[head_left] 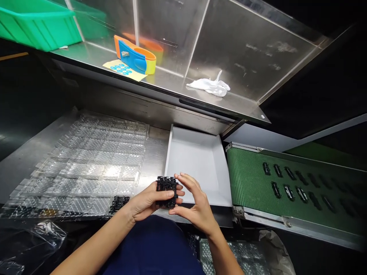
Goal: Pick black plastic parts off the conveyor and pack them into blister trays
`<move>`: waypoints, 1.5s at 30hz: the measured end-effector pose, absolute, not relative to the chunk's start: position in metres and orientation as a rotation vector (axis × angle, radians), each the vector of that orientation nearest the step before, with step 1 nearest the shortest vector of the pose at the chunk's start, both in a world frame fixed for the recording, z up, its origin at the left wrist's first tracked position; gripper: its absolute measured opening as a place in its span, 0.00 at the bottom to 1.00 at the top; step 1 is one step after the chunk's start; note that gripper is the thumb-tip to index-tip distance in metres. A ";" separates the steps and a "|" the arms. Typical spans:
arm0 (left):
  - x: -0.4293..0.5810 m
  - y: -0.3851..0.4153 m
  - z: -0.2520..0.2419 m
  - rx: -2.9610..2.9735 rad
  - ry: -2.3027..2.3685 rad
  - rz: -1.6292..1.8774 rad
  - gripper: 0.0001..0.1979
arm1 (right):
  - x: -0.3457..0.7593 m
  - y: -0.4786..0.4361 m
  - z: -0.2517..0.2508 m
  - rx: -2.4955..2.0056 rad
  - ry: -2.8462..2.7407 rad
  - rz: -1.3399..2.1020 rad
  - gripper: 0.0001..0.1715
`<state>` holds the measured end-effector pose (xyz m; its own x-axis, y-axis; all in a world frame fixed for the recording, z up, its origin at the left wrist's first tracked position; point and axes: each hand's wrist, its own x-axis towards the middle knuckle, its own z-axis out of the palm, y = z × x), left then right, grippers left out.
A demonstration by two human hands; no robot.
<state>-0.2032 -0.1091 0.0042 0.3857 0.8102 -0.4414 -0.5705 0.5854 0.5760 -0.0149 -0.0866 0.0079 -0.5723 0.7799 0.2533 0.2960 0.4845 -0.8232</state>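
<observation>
Both hands meet over the front of a white tray [197, 164]. My left hand [147, 204] grips a block of several black plastic parts [166, 191] from the left, with its fingers across the block's front. My right hand [195, 204] holds the block's right side, its fingertips at the upper edge and its thumb below. The block sits just above the tray's front lip, and my fingers hide part of it. More black parts [276, 190] lie in rows on a green conveyor belt [289, 187] to the right. Another black row [119, 204] lies in a clear blister tray [88, 164] near my left wrist.
Stacked clear blister trays cover the steel bench [156, 152] at left. Above stands a steel shelf [229, 72] holding a green bin [37, 26], an orange-and-blue object [137, 55], a yellow sheet with blue dots [124, 69] and a white cloth [210, 86]. Plastic wrap [31, 240] lies lower left.
</observation>
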 end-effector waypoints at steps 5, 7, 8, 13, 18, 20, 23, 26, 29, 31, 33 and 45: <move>-0.181 -0.098 0.009 0.425 0.823 0.842 0.19 | 0.030 -0.050 0.004 -1.163 -2.101 0.921 0.37; -0.170 -0.094 0.007 0.465 0.864 0.831 0.19 | 0.075 -0.013 0.002 -1.494 -1.878 0.689 0.23; -0.165 -0.092 0.005 0.481 0.879 0.825 0.19 | 0.103 0.006 0.003 -1.622 -1.748 0.559 0.21; -0.142 -0.083 0.001 0.515 0.891 0.798 0.21 | 0.228 0.070 0.015 -1.958 -1.293 0.195 0.17; -0.126 -0.077 0.005 0.457 0.871 0.879 0.21 | 0.254 0.077 0.017 -1.931 -1.254 0.334 0.13; -0.124 -0.076 0.005 0.418 0.859 0.945 0.20 | 0.235 0.069 0.014 -1.846 -1.273 0.424 0.12; -0.126 -0.075 0.002 0.378 0.856 1.029 0.19 | 0.178 0.040 0.007 -1.654 -1.357 0.631 0.16; -0.133 -0.077 -0.001 0.374 0.849 1.071 0.20 | 0.101 -0.010 0.000 -1.417 -1.506 0.948 0.21; -0.146 -0.083 -0.001 0.421 0.827 1.115 0.19 | 0.040 -0.054 0.004 -1.082 -1.645 1.310 0.13; -0.158 -0.088 -0.002 0.451 0.832 1.125 0.17 | 0.018 -0.068 0.011 -1.006 -1.795 1.243 0.12; -0.172 -0.095 -0.002 0.460 0.850 1.106 0.16 | 0.009 -0.070 0.019 -0.977 -2.011 1.047 0.14; -0.232 -0.133 0.001 0.372 0.737 0.960 0.19 | -0.037 -0.082 0.027 -0.662 -2.211 1.069 0.39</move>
<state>-0.2317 -0.1333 0.0011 0.3603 0.8431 -0.3992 -0.6036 0.5370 0.5893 -0.0366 -0.0818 0.0268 -0.7027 0.6498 0.2898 0.1763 0.5536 -0.8139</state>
